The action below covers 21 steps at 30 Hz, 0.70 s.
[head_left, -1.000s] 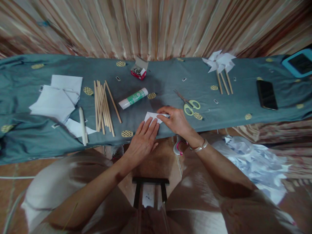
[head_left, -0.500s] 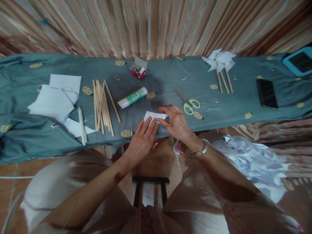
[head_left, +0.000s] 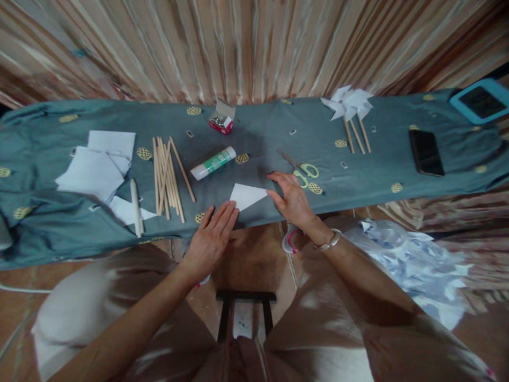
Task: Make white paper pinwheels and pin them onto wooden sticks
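White paper [head_left: 245, 196], a small pointed piece, lay flat on the teal cloth [head_left: 266, 151] near its near edge, between our hands. Our left hand [head_left: 210, 239] was open and flat, its fingertips touching the near left corner; our right hand [head_left: 292, 200] was open too, thumb parted from the fingers and meeting the right tip, gripping nothing that we could see. We judged the step in hand to be shaping and lining up the paper; the next move called for steady edges and light, even pressure, so the tip stayed crisp.

Just beyond, to the left, we had a glue stick [head_left: 213, 163] with a green label, its print too small for us to read. The scissors [head_left: 299, 166] lay to the far right of the paper. Farther out, we made out no brand or words on the red box [head_left: 221, 125], the dark phone [head_left: 427, 153] or the blue-edged device [head_left: 482, 101].
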{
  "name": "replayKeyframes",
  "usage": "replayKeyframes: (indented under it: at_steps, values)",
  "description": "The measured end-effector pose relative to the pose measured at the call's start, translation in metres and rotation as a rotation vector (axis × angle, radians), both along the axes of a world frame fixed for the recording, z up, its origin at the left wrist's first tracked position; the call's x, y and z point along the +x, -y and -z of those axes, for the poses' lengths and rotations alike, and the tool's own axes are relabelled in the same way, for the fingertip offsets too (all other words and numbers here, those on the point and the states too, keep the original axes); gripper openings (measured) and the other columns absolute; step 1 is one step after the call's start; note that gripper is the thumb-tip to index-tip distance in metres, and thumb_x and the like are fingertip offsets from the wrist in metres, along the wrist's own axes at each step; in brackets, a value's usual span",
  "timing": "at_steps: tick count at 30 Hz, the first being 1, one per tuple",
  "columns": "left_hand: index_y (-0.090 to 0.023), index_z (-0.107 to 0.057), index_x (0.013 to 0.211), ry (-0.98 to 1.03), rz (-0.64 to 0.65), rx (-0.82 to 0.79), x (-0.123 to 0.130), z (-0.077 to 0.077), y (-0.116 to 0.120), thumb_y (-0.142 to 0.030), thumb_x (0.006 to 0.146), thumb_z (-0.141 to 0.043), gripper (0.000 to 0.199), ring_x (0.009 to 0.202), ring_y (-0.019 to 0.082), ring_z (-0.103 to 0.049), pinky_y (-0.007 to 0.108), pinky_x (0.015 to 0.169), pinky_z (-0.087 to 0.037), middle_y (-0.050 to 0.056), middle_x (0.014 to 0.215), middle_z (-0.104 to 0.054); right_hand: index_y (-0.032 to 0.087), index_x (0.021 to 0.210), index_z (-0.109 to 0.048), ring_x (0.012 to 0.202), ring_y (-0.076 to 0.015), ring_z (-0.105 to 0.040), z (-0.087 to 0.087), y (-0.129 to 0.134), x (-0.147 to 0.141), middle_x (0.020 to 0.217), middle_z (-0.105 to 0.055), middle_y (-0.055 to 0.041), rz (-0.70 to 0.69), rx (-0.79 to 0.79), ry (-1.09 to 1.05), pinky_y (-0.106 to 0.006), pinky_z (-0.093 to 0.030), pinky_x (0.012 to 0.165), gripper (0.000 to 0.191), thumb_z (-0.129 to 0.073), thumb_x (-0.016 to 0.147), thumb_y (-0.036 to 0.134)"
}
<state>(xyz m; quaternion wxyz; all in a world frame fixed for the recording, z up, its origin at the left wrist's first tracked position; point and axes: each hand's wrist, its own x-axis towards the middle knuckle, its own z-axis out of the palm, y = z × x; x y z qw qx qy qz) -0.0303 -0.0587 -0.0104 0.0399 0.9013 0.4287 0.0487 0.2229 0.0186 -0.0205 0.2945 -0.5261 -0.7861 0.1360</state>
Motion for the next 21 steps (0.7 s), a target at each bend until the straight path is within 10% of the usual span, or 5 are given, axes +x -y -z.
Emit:
replayKeyframes:
  at_steps: [21]
  values:
    - [-0.01,-0.019,0.158,0.129,-0.07,0.083,-0.025,0.012,0.023,-0.025,0.095,-0.052,0.073,0.147,0.034,-0.035,0.058,0.118,-0.03,0.023,0.155,-0.041,0.021,0.101,-0.071,0.122,-0.0283,-0.057,-0.007,-0.001,-0.002,0.132,-0.065,-0.0104,-0.071,-0.164,-0.111,-0.049,-0.041,0.107,0.017,-0.062,0.087,0.025]
